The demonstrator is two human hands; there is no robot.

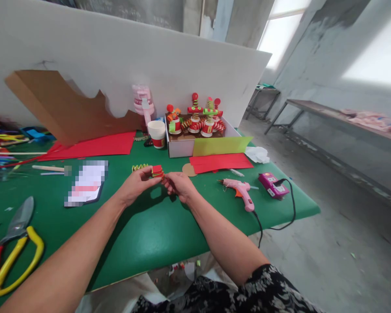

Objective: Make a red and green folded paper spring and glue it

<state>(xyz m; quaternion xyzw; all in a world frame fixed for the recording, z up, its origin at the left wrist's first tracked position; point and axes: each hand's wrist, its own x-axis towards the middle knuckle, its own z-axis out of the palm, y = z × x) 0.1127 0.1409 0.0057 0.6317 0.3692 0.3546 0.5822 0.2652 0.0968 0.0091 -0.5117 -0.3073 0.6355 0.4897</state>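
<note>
Between my two hands is a small folded paper strip (157,171), red with yellow-green edges, stacked in accordion layers. My left hand (138,186) pinches it from the left with thumb and fingers. My right hand (179,186) has its fingertips closed at the strip's lower right end. Just behind my left hand lies a yellow-green zigzag paper spring (140,167). A round brown cardboard disc (189,170) rests on the green table (169,230) behind my right hand. To the right lies a pink glue gun (239,189).
A white box (181,148) holds several red-and-green paper figures. Stacked cups (157,134) stand beside it. Red paper sheets (221,163), a purple power strip (273,185) and a phone (87,182) lie around. Yellow-and-red-handled scissors (19,234) are at the left. A white board (117,52) stands behind.
</note>
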